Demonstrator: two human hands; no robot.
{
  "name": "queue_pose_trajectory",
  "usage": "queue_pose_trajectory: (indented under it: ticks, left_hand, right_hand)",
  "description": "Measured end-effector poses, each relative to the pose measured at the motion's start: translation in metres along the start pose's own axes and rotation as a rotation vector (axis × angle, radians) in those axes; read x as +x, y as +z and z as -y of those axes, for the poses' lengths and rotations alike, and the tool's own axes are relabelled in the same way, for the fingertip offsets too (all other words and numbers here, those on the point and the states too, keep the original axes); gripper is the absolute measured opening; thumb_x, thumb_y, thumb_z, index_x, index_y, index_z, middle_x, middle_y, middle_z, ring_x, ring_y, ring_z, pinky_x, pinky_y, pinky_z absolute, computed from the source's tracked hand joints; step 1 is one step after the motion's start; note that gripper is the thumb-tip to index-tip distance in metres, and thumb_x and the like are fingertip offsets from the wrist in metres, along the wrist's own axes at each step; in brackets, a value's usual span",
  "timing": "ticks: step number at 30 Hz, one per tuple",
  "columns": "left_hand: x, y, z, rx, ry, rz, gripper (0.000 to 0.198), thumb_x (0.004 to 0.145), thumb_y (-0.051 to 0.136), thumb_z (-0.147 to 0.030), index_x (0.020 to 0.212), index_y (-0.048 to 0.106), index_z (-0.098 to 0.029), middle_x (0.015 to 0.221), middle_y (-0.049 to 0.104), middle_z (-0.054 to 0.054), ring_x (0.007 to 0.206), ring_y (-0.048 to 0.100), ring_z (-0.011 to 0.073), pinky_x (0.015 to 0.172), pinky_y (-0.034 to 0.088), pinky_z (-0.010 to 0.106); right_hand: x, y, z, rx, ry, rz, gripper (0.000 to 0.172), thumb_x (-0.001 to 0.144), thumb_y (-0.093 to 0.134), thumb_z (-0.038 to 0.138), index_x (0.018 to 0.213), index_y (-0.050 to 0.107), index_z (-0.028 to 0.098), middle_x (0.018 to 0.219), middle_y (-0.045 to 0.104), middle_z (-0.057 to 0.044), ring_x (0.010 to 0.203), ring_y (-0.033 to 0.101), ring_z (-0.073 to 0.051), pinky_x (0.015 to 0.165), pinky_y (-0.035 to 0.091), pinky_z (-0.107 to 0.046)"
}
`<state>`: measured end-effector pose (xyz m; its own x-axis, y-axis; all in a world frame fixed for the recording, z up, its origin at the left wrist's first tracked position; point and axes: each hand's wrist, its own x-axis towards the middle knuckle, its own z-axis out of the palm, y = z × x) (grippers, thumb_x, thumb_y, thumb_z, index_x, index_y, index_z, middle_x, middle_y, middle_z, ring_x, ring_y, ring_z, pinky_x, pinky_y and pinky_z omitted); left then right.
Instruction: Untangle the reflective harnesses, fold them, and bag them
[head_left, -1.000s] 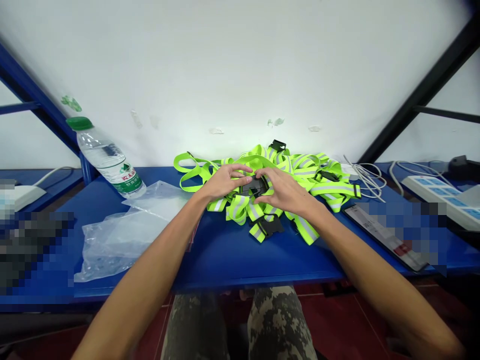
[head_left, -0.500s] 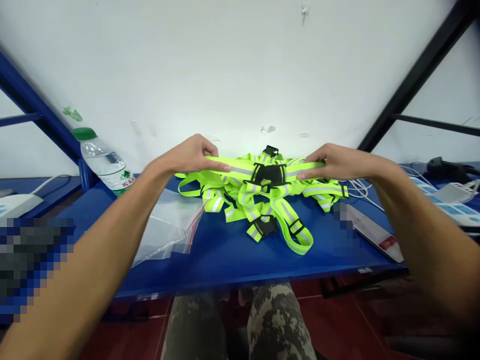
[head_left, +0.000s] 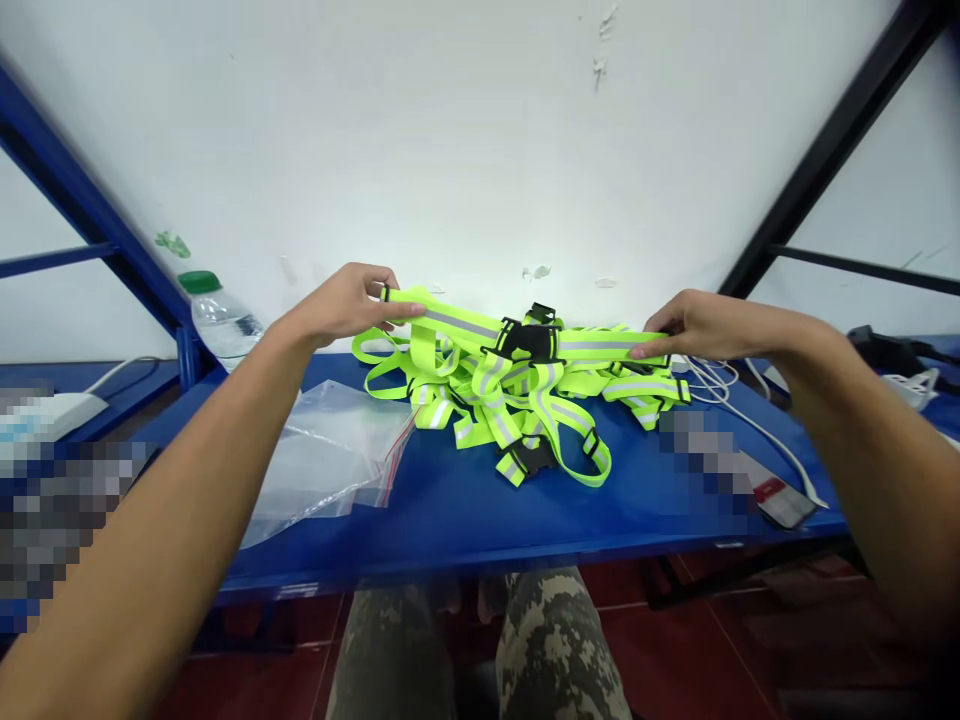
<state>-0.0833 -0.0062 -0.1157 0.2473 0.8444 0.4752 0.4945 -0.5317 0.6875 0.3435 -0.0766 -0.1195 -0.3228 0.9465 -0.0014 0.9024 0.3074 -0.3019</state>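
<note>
A neon yellow reflective strap point(head_left: 457, 323) with a grey stripe is stretched level above the blue table point(head_left: 465, 510). My left hand point(head_left: 349, 303) pinches its left end and my right hand point(head_left: 694, 325) pinches its right end. A closed black buckle point(head_left: 529, 342) sits at the strap's middle. Below hangs and lies a tangled pile of the same yellow straps point(head_left: 517, 410), with another black buckle point(head_left: 534, 456) near the front of the pile.
Clear plastic bags point(head_left: 322, 460) lie left of the pile. A water bottle point(head_left: 219, 318) with a green cap stands at the back left. White cables point(head_left: 739, 400) and a flat card point(head_left: 780, 502) lie right; a power strip point(head_left: 911, 385) is far right.
My hands left the buckle at the pile's middle and drew apart, pulling the strap taut and lifting it. The spread has widened further over the last half second.
</note>
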Motion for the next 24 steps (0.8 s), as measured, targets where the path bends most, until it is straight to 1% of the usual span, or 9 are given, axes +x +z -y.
queue_pose_trajectory:
  ticks: [3, 6, 8, 11, 13, 16, 18, 20, 24]
  left_hand:
    - [-0.004, -0.002, -0.003, -0.169, -0.060, 0.092, 0.036, 0.060, 0.089, -0.035, 0.065, 0.057, -0.019, 0.066, 0.061, 0.006, 0.067, 0.064, 0.0220, 0.061, 0.052, 0.037]
    - [-0.004, -0.005, -0.011, -0.338, -0.008, 0.032, 0.034, 0.060, 0.089, -0.026, 0.076, 0.059, -0.019, 0.071, 0.060, 0.003, 0.073, 0.067, 0.0215, 0.065, 0.058, 0.038]
    - [-0.002, -0.007, -0.017, -0.396, 0.010, 0.017, 0.036, 0.060, 0.088, -0.021, 0.087, 0.062, -0.021, 0.074, 0.059, 0.001, 0.076, 0.068, 0.0213, 0.065, 0.059, 0.037]
    - [0.004, -0.010, -0.022, -0.393, -0.003, 0.052, 0.038, 0.060, 0.087, -0.018, 0.092, 0.066, -0.021, 0.079, 0.061, 0.002, 0.080, 0.068, 0.0214, 0.063, 0.059, 0.033]
    - [0.010, -0.011, -0.019, -0.368, -0.040, 0.082, 0.034, 0.060, 0.086, -0.020, 0.088, 0.066, -0.018, 0.080, 0.062, 0.002, 0.079, 0.067, 0.0198, 0.061, 0.057, 0.029]
    - [0.018, -0.008, -0.011, -0.375, -0.085, 0.084, 0.029, 0.062, 0.085, -0.020, 0.082, 0.063, -0.016, 0.078, 0.063, 0.003, 0.073, 0.064, 0.0154, 0.059, 0.053, 0.026]
    - [0.020, -0.005, -0.007, -0.386, -0.107, 0.099, 0.027, 0.065, 0.083, -0.019, 0.081, 0.062, -0.016, 0.078, 0.063, 0.003, 0.071, 0.063, 0.0146, 0.059, 0.051, 0.026]
    - [0.018, -0.003, -0.007, -0.381, -0.136, 0.117, 0.026, 0.065, 0.083, -0.018, 0.081, 0.061, -0.016, 0.077, 0.062, 0.003, 0.072, 0.064, 0.0161, 0.061, 0.052, 0.029]
    - [0.009, -0.001, -0.013, -0.429, -0.150, 0.079, 0.036, 0.061, 0.085, -0.012, 0.086, 0.060, -0.017, 0.079, 0.062, 0.001, 0.074, 0.066, 0.0178, 0.065, 0.055, 0.032]
  right_hand:
    - [-0.010, -0.007, 0.005, 0.092, 0.065, -0.180, 0.043, 0.073, 0.073, 0.059, 0.068, 0.069, 0.017, 0.055, 0.051, 0.001, 0.050, 0.038, -0.009, 0.049, 0.026, -0.031]
    - [-0.021, -0.018, 0.007, 0.124, 0.033, -0.471, 0.038, 0.073, 0.079, 0.046, 0.099, 0.073, 0.019, 0.059, 0.058, 0.002, 0.049, 0.041, -0.008, 0.048, 0.026, -0.029]
    - [-0.028, -0.028, 0.008, 0.101, -0.008, -0.588, 0.041, 0.072, 0.081, 0.040, 0.107, 0.072, 0.020, 0.059, 0.057, 0.004, 0.048, 0.040, -0.007, 0.047, 0.026, -0.028]
    - [-0.032, -0.043, 0.013, 0.030, -0.028, -0.568, 0.031, 0.069, 0.083, 0.039, 0.091, 0.076, 0.017, 0.054, 0.052, 0.005, 0.048, 0.039, -0.006, 0.047, 0.029, -0.027]
    - [-0.025, -0.047, 0.018, 0.079, -0.022, -0.558, 0.025, 0.072, 0.081, 0.036, 0.080, 0.076, 0.013, 0.055, 0.056, 0.002, 0.051, 0.046, -0.007, 0.050, 0.038, -0.028]
    - [-0.005, -0.041, 0.027, 0.493, -0.081, -0.596, 0.020, 0.076, 0.079, 0.028, 0.079, 0.073, 0.010, 0.080, 0.071, -0.009, 0.073, 0.065, -0.017, 0.067, 0.057, -0.039]
    - [0.009, -0.033, 0.032, 0.799, -0.162, -0.651, 0.018, 0.074, 0.080, 0.022, 0.083, 0.070, 0.010, 0.093, 0.072, -0.012, 0.086, 0.070, -0.023, 0.076, 0.061, -0.048]
    - [0.018, -0.025, 0.035, 0.973, -0.215, -0.720, 0.016, 0.074, 0.079, 0.016, 0.085, 0.068, 0.011, 0.093, 0.071, -0.010, 0.088, 0.071, -0.025, 0.078, 0.062, -0.053]
    - [0.023, -0.021, 0.036, 1.093, -0.198, -0.767, 0.018, 0.074, 0.077, 0.010, 0.089, 0.069, 0.013, 0.085, 0.070, -0.003, 0.078, 0.070, -0.017, 0.079, 0.062, -0.047]
